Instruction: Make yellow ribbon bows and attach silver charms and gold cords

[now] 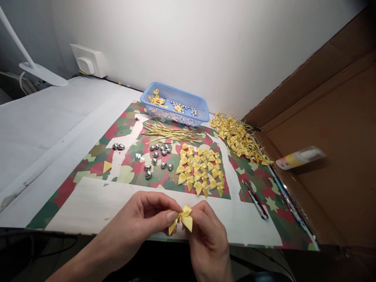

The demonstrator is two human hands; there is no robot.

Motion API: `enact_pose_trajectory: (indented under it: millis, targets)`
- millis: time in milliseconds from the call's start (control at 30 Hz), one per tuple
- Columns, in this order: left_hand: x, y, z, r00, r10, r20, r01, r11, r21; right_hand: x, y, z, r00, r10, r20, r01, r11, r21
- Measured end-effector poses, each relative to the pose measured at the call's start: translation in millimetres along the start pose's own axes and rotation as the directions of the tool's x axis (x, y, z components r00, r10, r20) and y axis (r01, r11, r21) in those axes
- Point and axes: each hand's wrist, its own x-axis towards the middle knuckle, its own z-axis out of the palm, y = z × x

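Observation:
A yellow ribbon bow [186,217] is held between both hands over the front edge of the table. My left hand [149,217] pinches its left side between thumb and forefinger. The curled fingers of my right hand [207,231] close on its right side. Just beyond the hands, several yellow bows [201,188] lie in three columns on the patterned sheet. Left of them are several shiny silver bells [155,154], with a bundle of thin gold ties [170,132] behind. The underside of the held bow is hidden by the fingers.
A blue basket [174,113] with bows and silver bells stands at the back. A heap of yellow bows [241,137] lies to its right. Red-handled scissors [256,201] rest at the right, near a bottle [299,157] and a cardboard wall [329,117]. A lamp base [44,74] is far left.

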Motion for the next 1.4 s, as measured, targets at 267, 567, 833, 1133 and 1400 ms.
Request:
enact_pose_trajectory:
  millis: [267, 567, 833, 1133, 1400]
  targets:
    - [-1.0, -1.9, -2.3, 1.0, 0.014, 0.027, -0.014, 1.0, -0.001, 0.8, -0.2, 1.2, 1.0, 0.024, 0.014, -0.023, 1.0, -0.007]
    - [-0.5, -2.4, -1.5, 1.0, 0.013, 0.008, -0.013, 1.0, -0.004, 0.8, 0.0, 2.2, 1.0, 0.01, 0.02, -0.009, 0.999, -0.031]
    - [0.0, -1.6, -1.4, 1.0, 0.019, 0.018, -0.019, 1.0, -0.006, 0.3, -1.8, 4.1, 0.998, 0.049, 0.025, -0.048, 0.999, -0.02]
    - [0.5, 3.0, 2.0, 0.997, 0.074, 0.018, -0.076, 0.993, 0.095, 7.3, -10.7, 0.4, 0.991, 0.125, -0.051, -0.124, 0.992, 0.033]
    - [5.6, 13.6, 4.7, 0.995, 0.1, 0.006, -0.1, 0.985, 0.139, 9.4, -7.3, -4.6, 0.956, 0.286, -0.066, -0.267, 0.941, 0.209]
